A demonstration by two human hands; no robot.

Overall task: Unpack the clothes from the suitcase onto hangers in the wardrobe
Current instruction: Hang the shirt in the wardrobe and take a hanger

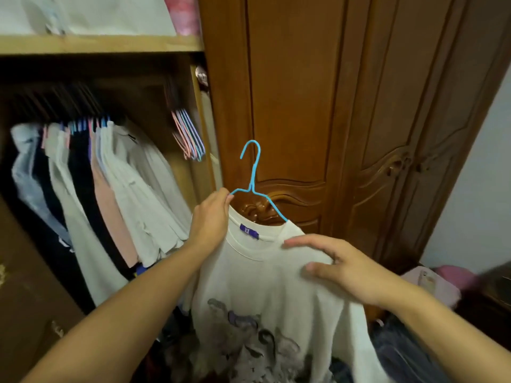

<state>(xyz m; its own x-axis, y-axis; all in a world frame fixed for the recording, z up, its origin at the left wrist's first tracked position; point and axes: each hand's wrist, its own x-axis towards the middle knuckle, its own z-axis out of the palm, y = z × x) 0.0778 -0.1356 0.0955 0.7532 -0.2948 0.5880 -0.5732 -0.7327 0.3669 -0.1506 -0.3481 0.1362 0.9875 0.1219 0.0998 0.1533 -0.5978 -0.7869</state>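
Hook (pixel 253 150) of the blue hanger (pixel 255 186) points up and curls toward the left, and that is the relation I care about: the open wardrobe bay with its rail of hung clothes (pixel 91 183) lies to the left and farther in, so the hanger has to travel leftward and up. My left hand (pixel 211 219) is the nearer one to that bay. Its fingers are curled round the hanger's left shoulder where the collar of the white T-shirt (pixel 265 294) sits over it, so it carries the load. My right hand (pixel 340 265) lies on the shirt's right shoulder, fingers loosely spread and thumb out; I read it as smoothing the cloth, not gripping. The shirt hangs in front of the closed wooden door (pixel 293 106), with the hanger's long axis running left to right across my view. A bunch of spare hangers (pixel 188 136) dangles at the bay's right edge. I judge the rail gap between them and the hung clothes the likely target, though the rail itself is too dark to see.
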